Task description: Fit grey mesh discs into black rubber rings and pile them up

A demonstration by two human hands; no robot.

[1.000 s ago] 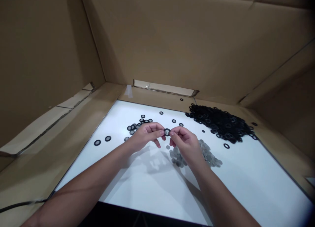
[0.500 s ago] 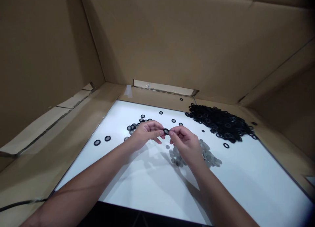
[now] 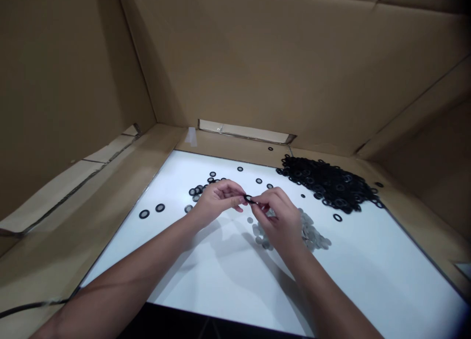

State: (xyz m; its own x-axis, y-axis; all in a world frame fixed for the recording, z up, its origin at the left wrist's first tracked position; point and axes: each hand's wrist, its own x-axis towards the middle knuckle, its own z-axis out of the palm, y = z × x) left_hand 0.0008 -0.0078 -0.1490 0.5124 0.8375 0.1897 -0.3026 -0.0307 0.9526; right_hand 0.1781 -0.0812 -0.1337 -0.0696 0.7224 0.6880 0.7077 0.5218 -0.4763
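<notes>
Between my two hands, above the white board, is a black rubber ring (image 3: 249, 199), seen at a slant. My left hand (image 3: 222, 196) pinches its left edge between thumb and fingertips. The fingers of my right hand (image 3: 277, 211) are closed at its right edge. Whether a disc sits inside the ring is hard to make out. Below and behind my right hand lies a pile of small grey mesh discs (image 3: 314, 235), partly covered by that hand. Several black rings with grey centres (image 3: 195, 192) lie beyond and left of my left hand.
A large heap of black rings (image 3: 327, 182) covers the board's far right corner. One loose ring (image 3: 337, 218) lies in front of it. Cardboard walls (image 3: 257, 59) enclose the white board (image 3: 213, 285) at the back and sides. A black cable (image 3: 29, 307) runs at the lower left.
The ring has tipped to a flatter angle between my hands. My right hand has turned, its fingers now straighter at the ring's edge. My left hand has stayed nearly still.
</notes>
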